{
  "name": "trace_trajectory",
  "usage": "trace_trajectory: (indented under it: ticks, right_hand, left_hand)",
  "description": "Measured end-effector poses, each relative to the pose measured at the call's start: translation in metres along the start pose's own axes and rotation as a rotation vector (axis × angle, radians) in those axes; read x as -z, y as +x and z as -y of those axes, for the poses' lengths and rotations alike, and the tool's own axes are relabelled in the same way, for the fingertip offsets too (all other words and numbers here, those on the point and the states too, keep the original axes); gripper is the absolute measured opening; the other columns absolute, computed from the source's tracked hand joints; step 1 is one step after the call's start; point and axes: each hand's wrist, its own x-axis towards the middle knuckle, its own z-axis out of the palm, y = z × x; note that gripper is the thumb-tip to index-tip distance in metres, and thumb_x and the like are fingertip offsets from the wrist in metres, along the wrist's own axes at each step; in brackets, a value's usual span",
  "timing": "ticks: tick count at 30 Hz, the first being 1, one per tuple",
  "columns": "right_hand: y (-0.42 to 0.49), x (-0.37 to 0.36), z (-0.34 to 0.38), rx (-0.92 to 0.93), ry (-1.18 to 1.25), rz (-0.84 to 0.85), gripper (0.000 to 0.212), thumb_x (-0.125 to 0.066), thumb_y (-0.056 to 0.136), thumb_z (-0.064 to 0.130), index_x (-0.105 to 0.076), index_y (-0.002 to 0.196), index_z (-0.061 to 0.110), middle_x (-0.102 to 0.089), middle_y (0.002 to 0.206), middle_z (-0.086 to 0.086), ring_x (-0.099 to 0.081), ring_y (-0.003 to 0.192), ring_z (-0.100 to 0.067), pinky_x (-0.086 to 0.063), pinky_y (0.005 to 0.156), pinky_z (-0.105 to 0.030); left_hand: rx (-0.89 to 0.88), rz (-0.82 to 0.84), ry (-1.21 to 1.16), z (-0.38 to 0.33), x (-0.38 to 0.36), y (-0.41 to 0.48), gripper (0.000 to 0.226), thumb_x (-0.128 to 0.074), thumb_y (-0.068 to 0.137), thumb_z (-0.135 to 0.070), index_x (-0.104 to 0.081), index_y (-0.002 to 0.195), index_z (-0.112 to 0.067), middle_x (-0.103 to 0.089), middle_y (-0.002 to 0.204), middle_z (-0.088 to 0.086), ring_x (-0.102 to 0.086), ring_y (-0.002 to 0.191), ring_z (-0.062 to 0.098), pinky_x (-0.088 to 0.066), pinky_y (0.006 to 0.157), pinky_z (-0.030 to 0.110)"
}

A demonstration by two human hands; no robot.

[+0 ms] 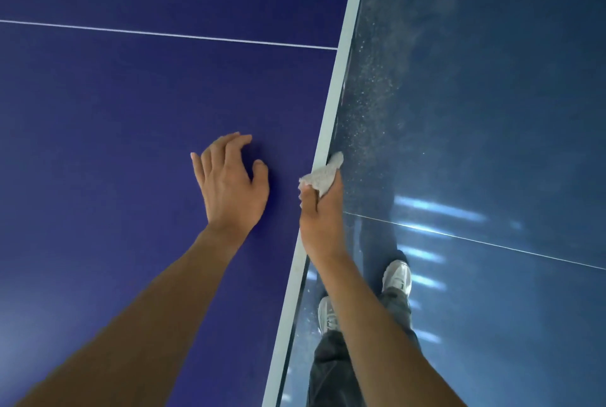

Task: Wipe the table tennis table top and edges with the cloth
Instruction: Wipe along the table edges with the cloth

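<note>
No readable text, label, brand, number or sign shows anywhere in this view.

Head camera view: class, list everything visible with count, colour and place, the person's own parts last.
table top: one, dark blue, fills the left.
edge band: one, white, along the table's right side.
centre line: one, white, across the top.
cloth: one, pale grey, at the edge band.
floor: one, glossy blue, right, speckled near the table.
shoes: two, white, lower middle.
trousers: one pair, dark grey, bottom.
left hand: one, fingers spread on the table top.
right hand: one, grips the cloth at the edge.
</note>
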Motion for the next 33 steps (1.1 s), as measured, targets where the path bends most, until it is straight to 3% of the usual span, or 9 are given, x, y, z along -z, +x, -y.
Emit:
trace_trajectory:
  ticks: [4, 7, 14, 19, 23, 25, 28, 31, 33]
  right_hand:
    - [0.0, -0.003, 0.007, -0.045, 0.011, 0.012, 0.053, -0.048, 0.109, 0.015, -0.028, 0.156, 0.001, -0.05, 0.143, -0.026, -0.057, 0.124, -0.034, -0.049, 0.108, -0.047]
    - [0.066, -0.003, 0.035, -0.015, 0.042, -0.036, 0.051, -0.049, 0.109, 0.017, -0.031, 0.153, -0.002, -0.053, 0.14, -0.026, -0.059, 0.113, -0.024, -0.05, 0.108, -0.046]
    - [0.181, 0.01, 0.08, 0.047, 0.024, -0.041, 0.063, -0.05, 0.109, 0.027, -0.022, 0.16, 0.002, -0.043, 0.155, -0.025, -0.044, 0.142, -0.04, -0.038, 0.118, -0.053]
    - [0.113, 0.01, 0.044, 0.067, 0.059, 0.01, 0.07, -0.046, 0.11, 0.024, -0.007, 0.167, 0.026, -0.043, 0.157, 0.002, -0.052, 0.136, -0.016, -0.045, 0.115, -0.04]
    - [0.104, 0.008, 0.046, 0.065, 0.024, 0.009, 0.07, -0.044, 0.109, 0.024, -0.005, 0.167, 0.026, -0.026, 0.168, 0.01, -0.036, 0.148, -0.001, -0.034, 0.118, -0.017]
    - [0.136, 0.01, 0.068, 0.103, 0.046, 0.006, 0.069, -0.044, 0.111, 0.023, -0.005, 0.167, 0.022, -0.028, 0.168, 0.006, -0.034, 0.15, -0.001, -0.031, 0.121, -0.02]
    - [0.225, 0.014, 0.116, 0.056, -0.003, -0.032, 0.057, -0.046, 0.111, 0.028, -0.026, 0.159, 0.007, -0.051, 0.149, -0.017, -0.056, 0.131, -0.028, -0.047, 0.111, -0.035]
    - [0.317, 0.023, 0.17, 0.088, -0.066, -0.065, 0.027, -0.046, 0.111, 0.021, -0.05, 0.128, 0.0, -0.059, 0.105, -0.01, -0.058, 0.081, -0.011, -0.048, 0.074, -0.02]
    - [0.349, 0.024, 0.187, 0.085, -0.076, -0.069, 0.027, -0.046, 0.111, 0.022, -0.051, 0.126, 0.0, -0.055, 0.1, -0.005, -0.052, 0.076, -0.007, -0.046, 0.075, -0.025]
  left_hand:
    - [-0.222, 0.107, 0.114, -0.035, -0.02, 0.087, 0.049, -0.046, 0.103, -0.024, -0.043, 0.153, -0.023, -0.034, 0.164, 0.001, -0.019, 0.156, 0.027, 0.001, 0.127, 0.059]
    - [-0.349, 0.175, 0.224, -0.055, -0.039, 0.15, 0.051, -0.039, 0.106, -0.031, -0.035, 0.157, -0.035, -0.022, 0.17, 0.0, -0.008, 0.159, 0.029, 0.004, 0.125, 0.063]
    - [-0.288, 0.188, 0.187, -0.062, -0.067, 0.171, 0.052, -0.025, 0.104, -0.043, -0.031, 0.155, -0.048, -0.018, 0.17, -0.008, -0.008, 0.159, 0.022, 0.0, 0.126, 0.059]
    - [-0.275, 0.2, 0.174, -0.065, -0.064, 0.173, 0.052, -0.026, 0.103, -0.042, -0.037, 0.154, -0.046, -0.022, 0.169, -0.007, -0.011, 0.158, 0.021, -0.003, 0.126, 0.061]
    - [-0.283, 0.221, 0.195, -0.064, -0.064, 0.175, 0.053, -0.026, 0.103, -0.041, -0.035, 0.155, -0.045, -0.022, 0.169, -0.006, -0.013, 0.158, 0.024, -0.003, 0.126, 0.061]
    - [-0.281, 0.227, 0.206, -0.066, -0.063, 0.177, 0.054, -0.026, 0.102, -0.04, -0.035, 0.155, -0.043, -0.022, 0.169, -0.005, -0.014, 0.158, 0.026, -0.002, 0.126, 0.06]
    - [-0.273, 0.219, 0.196, -0.068, -0.062, 0.177, 0.057, -0.026, 0.101, -0.037, -0.031, 0.158, -0.033, -0.026, 0.168, -0.005, -0.017, 0.157, 0.026, -0.006, 0.126, 0.062]
    - [-0.262, 0.212, 0.173, -0.069, -0.062, 0.178, 0.059, -0.028, 0.1, -0.036, -0.031, 0.158, -0.025, -0.03, 0.167, -0.005, -0.02, 0.156, 0.025, -0.007, 0.126, 0.062]
    - [-0.268, 0.216, 0.18, -0.069, -0.062, 0.178, 0.057, -0.029, 0.101, -0.036, -0.036, 0.155, -0.024, -0.031, 0.166, -0.004, -0.021, 0.156, 0.026, -0.008, 0.125, 0.062]
